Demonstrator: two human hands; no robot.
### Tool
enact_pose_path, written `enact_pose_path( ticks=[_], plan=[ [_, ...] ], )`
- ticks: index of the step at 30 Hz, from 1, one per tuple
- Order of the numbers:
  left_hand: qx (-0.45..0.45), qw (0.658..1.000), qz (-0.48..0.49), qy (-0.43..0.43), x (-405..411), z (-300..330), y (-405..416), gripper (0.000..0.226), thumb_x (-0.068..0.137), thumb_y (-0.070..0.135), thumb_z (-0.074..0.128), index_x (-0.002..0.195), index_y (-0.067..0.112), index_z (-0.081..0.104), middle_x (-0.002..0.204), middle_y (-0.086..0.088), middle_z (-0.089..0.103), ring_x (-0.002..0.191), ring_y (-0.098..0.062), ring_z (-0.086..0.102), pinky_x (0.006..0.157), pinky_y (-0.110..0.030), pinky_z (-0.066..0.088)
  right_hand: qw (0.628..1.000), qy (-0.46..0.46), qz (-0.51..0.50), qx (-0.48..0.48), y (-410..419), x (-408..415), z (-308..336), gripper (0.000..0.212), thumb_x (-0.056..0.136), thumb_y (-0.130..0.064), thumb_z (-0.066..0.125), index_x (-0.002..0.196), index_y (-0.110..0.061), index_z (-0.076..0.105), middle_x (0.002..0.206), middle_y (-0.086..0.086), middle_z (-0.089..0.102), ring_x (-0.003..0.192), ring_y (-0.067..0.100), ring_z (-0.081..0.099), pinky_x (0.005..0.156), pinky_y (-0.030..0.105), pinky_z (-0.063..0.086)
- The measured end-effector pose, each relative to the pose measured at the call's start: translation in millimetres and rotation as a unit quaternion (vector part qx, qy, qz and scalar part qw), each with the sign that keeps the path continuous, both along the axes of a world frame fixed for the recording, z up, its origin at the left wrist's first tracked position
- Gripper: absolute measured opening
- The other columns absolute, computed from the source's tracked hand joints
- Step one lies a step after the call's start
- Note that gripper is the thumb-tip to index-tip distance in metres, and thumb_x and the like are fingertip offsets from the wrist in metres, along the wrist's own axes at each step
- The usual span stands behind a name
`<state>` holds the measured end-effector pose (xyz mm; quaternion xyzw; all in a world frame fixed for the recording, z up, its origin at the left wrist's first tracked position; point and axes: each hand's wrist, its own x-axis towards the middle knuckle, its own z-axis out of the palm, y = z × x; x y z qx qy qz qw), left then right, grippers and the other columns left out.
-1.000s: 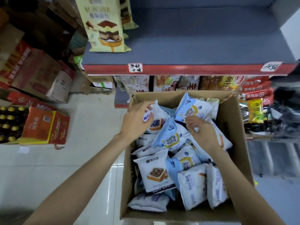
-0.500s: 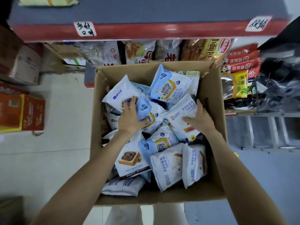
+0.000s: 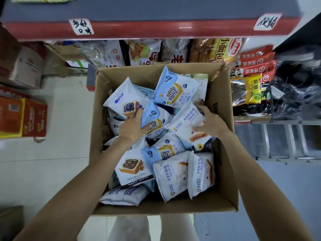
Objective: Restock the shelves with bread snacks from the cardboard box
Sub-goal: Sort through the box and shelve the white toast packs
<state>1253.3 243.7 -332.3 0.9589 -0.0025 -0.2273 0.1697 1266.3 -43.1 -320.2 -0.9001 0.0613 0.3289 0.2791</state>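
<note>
Bread snacks fill the cardboard box (image 3: 224,171) as a person's left hand (image 3: 132,126) lies spread over a blue blueberry-toast packet (image 3: 152,121), fingers extended, while the right hand (image 3: 211,123) presses flat against a white sandwich-toast packet (image 3: 188,126). A second ago both hands pinched packets higher up; now they are deeper in the pile, suggesting a bundle is being gathered. The grey shelf (image 3: 156,9) above, edged in red, awaits stock.
</note>
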Motion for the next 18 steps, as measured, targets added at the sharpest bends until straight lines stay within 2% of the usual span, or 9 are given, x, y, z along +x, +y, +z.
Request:
enact_pose_path(
  ticks=[3, 5, 7, 9, 11, 13, 15, 17, 18],
  plan=[
    [0.023, 1.000, -0.020, -0.002, -7.2, 8.9, -5.1, 0.066, 0.083, 0.035, 0.068, 0.131, 0.011, 0.029, 0.116, -0.014, 0.056, 0.105, -0.035, 0.056, 0.065, -0.038, 0.040, 0.999, -0.035, -0.042, 0.001, -4.4, -4.9, 5.0, 0.066, 0.071, -0.030, 0.080, 0.125, -0.013, 0.045, 0.116, 0.010, 0.060, 0.105, 0.030, 0.056, 0.075, 0.032, 0.040],
    [-0.009, 0.999, 0.016, -0.039, -4.8, 22.2, -5.2, 0.061, 0.083, 0.028, 0.069, 0.130, 0.013, 0.033, 0.100, -0.014, 0.060, 0.090, -0.037, 0.062, 0.058, -0.033, 0.037, 0.993, -0.094, -0.075, -0.002, -7.0, -13.4, 13.0, 0.050, 0.072, -0.028, 0.079, 0.108, -0.007, 0.052, 0.107, 0.015, 0.061, 0.097, 0.032, 0.057, 0.071, 0.033, 0.040],
    [-0.035, 0.993, 0.082, -0.073, 1.0, 42.0, -1.5, 0.058, 0.082, 0.029, 0.071, 0.128, 0.014, 0.037, 0.088, -0.010, 0.058, 0.083, -0.037, 0.062, 0.055, -0.033, 0.034, 0.981, -0.156, -0.114, 0.006, -8.4, -23.5, 28.1, 0.042, 0.075, -0.024, 0.077, 0.103, -0.004, 0.053, 0.100, 0.013, 0.062, 0.089, 0.031, 0.057, 0.066, 0.032, 0.039],
    [-0.083, 0.984, 0.143, -0.067, 5.6, 63.4, 6.7, 0.059, 0.079, 0.030, 0.074, 0.126, 0.014, 0.041, 0.099, -0.008, 0.059, 0.087, -0.035, 0.061, 0.059, -0.035, 0.039, 0.970, -0.196, -0.146, 0.022, -7.8, -33.0, 50.7, 0.039, 0.078, -0.022, 0.075, 0.105, -0.005, 0.053, 0.093, 0.005, 0.062, 0.081, 0.024, 0.055, 0.061, 0.029, 0.035],
    [-0.187, 0.956, 0.223, -0.025, 6.9, 83.9, 19.4, 0.060, 0.076, 0.031, 0.078, 0.125, 0.014, 0.048, 0.111, -0.004, 0.058, 0.095, -0.031, 0.060, 0.070, -0.041, 0.049, 0.956, -0.192, -0.204, 0.085, -6.0, -40.9, 74.7, 0.039, 0.079, -0.023, 0.075, 0.110, -0.010, 0.056, 0.095, -0.002, 0.063, 0.084, 0.018, 0.059, 0.065, 0.028, 0.042],
    [-0.320, 0.900, 0.297, 0.013, 2.8, 105.4, 34.7, 0.049, 0.072, 0.027, 0.081, 0.115, 0.017, 0.058, 0.112, -0.004, 0.064, 0.099, -0.030, 0.063, 0.081, -0.047, 0.053, 0.930, -0.162, -0.266, 0.194, -1.8, -46.5, 100.4, 0.041, 0.079, -0.023, 0.075, 0.116, -0.015, 0.059, 0.105, -0.004, 0.068, 0.095, 0.014, 0.064, 0.076, 0.029, 0.050],
    [-0.423, 0.845, 0.322, 0.058, -6.8, 130.2, 47.8, 0.046, 0.068, 0.028, 0.083, 0.109, 0.020, 0.064, 0.107, -0.004, 0.070, 0.098, -0.027, 0.065, 0.082, -0.043, 0.052, 0.902, -0.126, -0.294, 0.289, 4.4, -51.5, 125.0, 0.043, 0.082, -0.021, 0.072, 0.122, -0.019, 0.058, 0.110, -0.005, 0.069, 0.100, 0.013, 0.066, 0.082, 0.028, 0.051],
    [-0.464, 0.828, 0.303, 0.082, -16.1, 154.7, 56.0, 0.047, 0.068, 0.028, 0.082, 0.111, 0.021, 0.065, 0.106, -0.004, 0.071, 0.097, -0.024, 0.065, 0.080, -0.036, 0.052, 0.887, -0.107, -0.294, 0.341, 10.8, -54.3, 148.9, 0.043, 0.083, -0.021, 0.070, 0.124, -0.021, 0.057, 0.110, -0.007, 0.070, 0.099, 0.010, 0.067, 0.083, 0.029, 0.052],
    [-0.468, 0.828, 0.299, 0.071, -20.3, 166.2, 58.5, 0.040, 0.073, 0.023, 0.080, 0.110, 0.021, 0.066, 0.103, -0.001, 0.072, 0.095, -0.021, 0.066, 0.077, -0.032, 0.053, 0.885, -0.105, -0.282, 0.354, 14.6, -54.6, 161.0, 0.044, 0.082, -0.022, 0.070, 0.123, -0.021, 0.057, 0.110, -0.007, 0.070, 0.099, 0.010, 0.067, 0.083, 0.029, 0.052]
  ],
)
